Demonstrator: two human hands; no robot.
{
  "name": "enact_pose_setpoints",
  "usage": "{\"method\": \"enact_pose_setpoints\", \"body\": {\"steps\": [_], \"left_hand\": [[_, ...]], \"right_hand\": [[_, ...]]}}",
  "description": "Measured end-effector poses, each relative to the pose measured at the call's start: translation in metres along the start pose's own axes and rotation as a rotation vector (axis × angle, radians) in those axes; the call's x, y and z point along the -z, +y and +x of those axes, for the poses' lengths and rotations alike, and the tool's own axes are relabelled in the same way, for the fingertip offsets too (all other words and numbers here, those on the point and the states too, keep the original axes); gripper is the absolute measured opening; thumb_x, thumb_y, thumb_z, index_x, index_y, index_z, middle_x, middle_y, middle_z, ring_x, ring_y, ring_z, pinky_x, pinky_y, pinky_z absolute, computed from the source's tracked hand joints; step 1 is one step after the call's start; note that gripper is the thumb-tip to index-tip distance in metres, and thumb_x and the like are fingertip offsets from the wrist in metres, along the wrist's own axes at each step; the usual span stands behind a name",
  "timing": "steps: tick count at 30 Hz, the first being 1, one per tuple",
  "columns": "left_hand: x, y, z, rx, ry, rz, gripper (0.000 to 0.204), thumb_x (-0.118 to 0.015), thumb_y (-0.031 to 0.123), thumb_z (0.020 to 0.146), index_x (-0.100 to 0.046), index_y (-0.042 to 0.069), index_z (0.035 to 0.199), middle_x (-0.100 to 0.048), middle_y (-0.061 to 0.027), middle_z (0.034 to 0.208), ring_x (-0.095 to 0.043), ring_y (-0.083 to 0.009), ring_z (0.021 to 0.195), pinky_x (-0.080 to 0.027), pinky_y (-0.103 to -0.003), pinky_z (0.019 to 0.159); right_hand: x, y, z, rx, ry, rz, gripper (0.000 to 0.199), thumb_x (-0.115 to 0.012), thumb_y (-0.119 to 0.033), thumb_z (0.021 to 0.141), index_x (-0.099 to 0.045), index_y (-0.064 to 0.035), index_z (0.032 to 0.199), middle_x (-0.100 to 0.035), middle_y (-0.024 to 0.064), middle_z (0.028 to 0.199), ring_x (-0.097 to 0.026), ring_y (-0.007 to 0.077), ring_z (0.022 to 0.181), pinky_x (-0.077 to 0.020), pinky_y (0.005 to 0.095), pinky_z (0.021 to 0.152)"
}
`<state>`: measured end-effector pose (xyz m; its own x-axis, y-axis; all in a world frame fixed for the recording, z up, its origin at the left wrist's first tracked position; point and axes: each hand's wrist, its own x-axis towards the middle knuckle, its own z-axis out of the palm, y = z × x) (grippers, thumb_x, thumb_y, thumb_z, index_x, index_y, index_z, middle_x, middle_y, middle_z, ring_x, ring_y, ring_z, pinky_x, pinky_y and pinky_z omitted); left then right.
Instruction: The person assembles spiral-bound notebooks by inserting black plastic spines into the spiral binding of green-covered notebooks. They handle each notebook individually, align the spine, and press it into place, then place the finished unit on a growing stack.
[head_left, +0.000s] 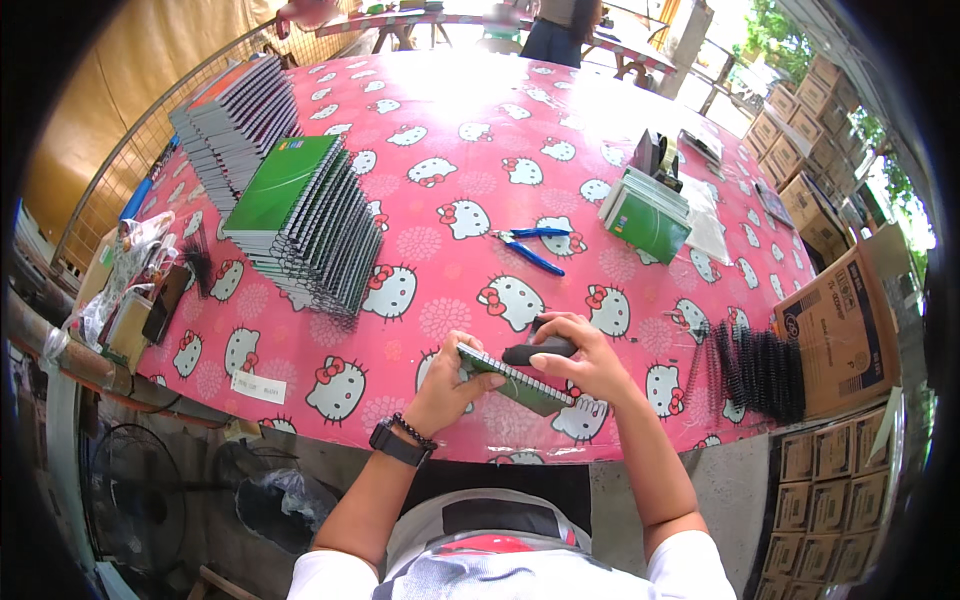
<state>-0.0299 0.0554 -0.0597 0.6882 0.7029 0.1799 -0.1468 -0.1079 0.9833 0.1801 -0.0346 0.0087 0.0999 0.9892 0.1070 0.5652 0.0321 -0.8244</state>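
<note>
Holding notebook (528,393) in left hand (442,393), black object (540,351) in right hand (592,362)

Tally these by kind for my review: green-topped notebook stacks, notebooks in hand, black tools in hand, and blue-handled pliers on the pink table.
Green-topped notebook stacks: 2
Notebook in hand: 1
Black tool in hand: 1
Blue-handled pliers: 1
Total: 5

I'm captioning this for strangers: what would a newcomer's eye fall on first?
Probably the pink, cat-patterned tablecloth filling the centre. Next, the stack of green notebooks at left; then, in front, the left hand holding a notebook and the right hand a black object.
</note>
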Motion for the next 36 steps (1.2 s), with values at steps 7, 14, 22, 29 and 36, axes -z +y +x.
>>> {"method": "enact_pose_setpoints", "body": {"steps": [7,14,22,29,36], "left_hand": [[0.0,0.003,0.002,-0.041,0.0,0.056,0.041,-0.076,0.013,0.08,-0.042,0.007,0.103,-0.052,-0.0037,0.085,-0.053,-0.009,0.073,-0.045,-0.026,0.063],[-0.002,-0.006,0.004,-0.054,-0.022,0.029,0.042,-0.076,0.017,0.081,-0.043,0.006,0.105,-0.051,-0.0035,0.083,-0.051,-0.0105,0.072,-0.045,-0.027,0.064],[-0.023,0.038,0.01,-0.197,0.029,0.119,0.029,-0.071,0.013,0.085,-0.05,0.003,0.102,-0.055,-0.0045,0.084,-0.054,-0.0107,0.074,-0.046,-0.025,0.066],[-0.029,0.059,0.007,-0.187,0.033,-0.215,0.021,-0.075,-0.001,0.077,-0.059,0.001,0.091,-0.06,-0.0033,0.09,-0.058,-0.0079,0.083,-0.049,-0.021,0.073],[-0.028,0.066,0.004,-0.226,-0.009,-0.136,0.023,-0.075,-0.004,0.075,-0.059,0.001,0.09,-0.059,-0.0052,0.091,-0.058,-0.0096,0.084,-0.048,-0.022,0.071]], "right_hand": [[-0.004,-0.011,0.006,-0.105,-0.133,0.45,0.054,-0.072,-0.046,0.072,-0.064,-0.0028,0.102,-0.056,0.0149,0.125,-0.053,0.0196,0.111,-0.0398,0.0336,0.095],[-0.008,0.001,0.004,-0.021,0.175,-0.398,0.054,-0.077,-0.039,0.074,-0.062,-0.0025,0.111,-0.047,0.023,0.134,-0.043,0.0377,0.124,-0.0374,0.0437,0.102],[-0.01,-0.053,-0.026,0.167,0.211,-0.02,0.036,-0.074,-0.01,0.078,-0.063,-0.0036,0.111,-0.064,0.0111,0.102,-0.064,0.0209,0.089,-0.0512,0.0309,0.075],[-0.02,-0.063,-0.038,0.282,0.251,-0.144,0.035,-0.067,-0.017,0.086,-0.06,-0.0031,0.117,-0.063,0.0154,0.094,-0.063,0.0305,0.083,-0.0514,0.0355,0.071],[-0.016,-0.064,-0.039,0.291,0.328,0.166,0.03,-0.076,-0.012,0.078,-0.064,-0.0009,0.103,-0.063,0.0099,0.095,-0.065,0.0161,0.081,-0.0521,0.027,0.069]]}}
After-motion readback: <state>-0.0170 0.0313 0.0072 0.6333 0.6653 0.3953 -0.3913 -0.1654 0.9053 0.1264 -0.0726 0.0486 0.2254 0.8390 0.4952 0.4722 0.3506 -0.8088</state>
